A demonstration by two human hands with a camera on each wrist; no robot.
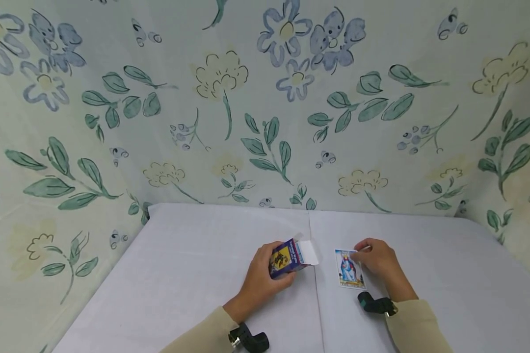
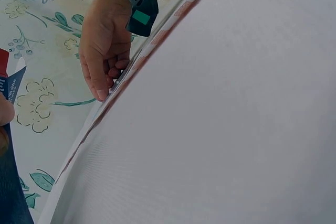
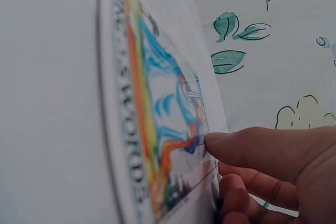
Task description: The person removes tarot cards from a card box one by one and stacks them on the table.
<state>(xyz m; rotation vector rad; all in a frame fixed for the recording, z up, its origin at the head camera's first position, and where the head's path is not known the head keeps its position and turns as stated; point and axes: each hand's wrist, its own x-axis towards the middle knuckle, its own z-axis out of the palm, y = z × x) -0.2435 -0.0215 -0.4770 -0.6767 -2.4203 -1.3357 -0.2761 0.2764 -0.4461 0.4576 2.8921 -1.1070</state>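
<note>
My left hand (image 1: 259, 274) grips a small dark blue box (image 1: 287, 259) with a yellow picture; its white flap (image 1: 308, 252) stands open toward the right. To the right, a picture card (image 1: 349, 268) lies face up on the white cloth, and my right hand (image 1: 382, 260) pinches it near its upper right corner. In the right wrist view, the thumb (image 3: 236, 148) rests on the end of the card (image 3: 163, 103), which reads "KING of SWORDS", with the other fingers bent below. Part of the box (image 2: 13, 182) shows at the left wrist view's edge. The inside of the box is hidden.
A white cloth (image 1: 181, 245) covers the table, with a crease running between box and card. Behind and at both sides hangs a floral curtain (image 1: 247, 147). Each wrist wears a black camera, the left one (image 1: 251, 339) and the right one (image 1: 373, 304).
</note>
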